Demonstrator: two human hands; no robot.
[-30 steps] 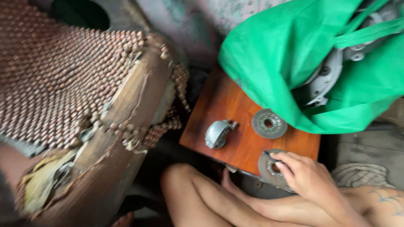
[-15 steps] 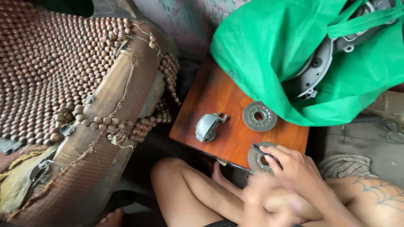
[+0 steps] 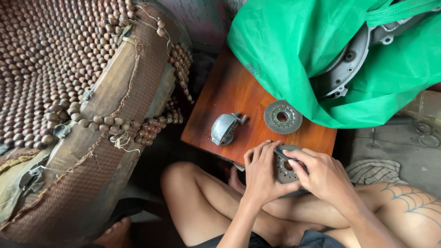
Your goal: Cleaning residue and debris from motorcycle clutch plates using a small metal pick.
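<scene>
Wooden bench point(image 3: 229, 98), near edge: both my grips, left hand point(image 3: 262, 172) and right hand point(image 3: 324, 177), clasp perforated disc point(image 3: 285, 167); free room at 11 o'clock.

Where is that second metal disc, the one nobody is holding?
The loose disc lies flat on the wooden board, right of the domed metal part, just below the green bag.

Worn beaded seat point(image 3: 69, 87), wooden stool point(image 3: 229, 96)

Perforated metal disc point(image 3: 285, 166) — gripped between left hand point(image 3: 262, 172) and right hand point(image 3: 321, 174) at edge of wooden board point(image 3: 229, 96); second disc point(image 3: 283, 117), domed metal part point(image 3: 223, 128), green bag point(image 3: 298, 50) on board — beaded seat point(image 3: 59, 59) alongside.
</scene>
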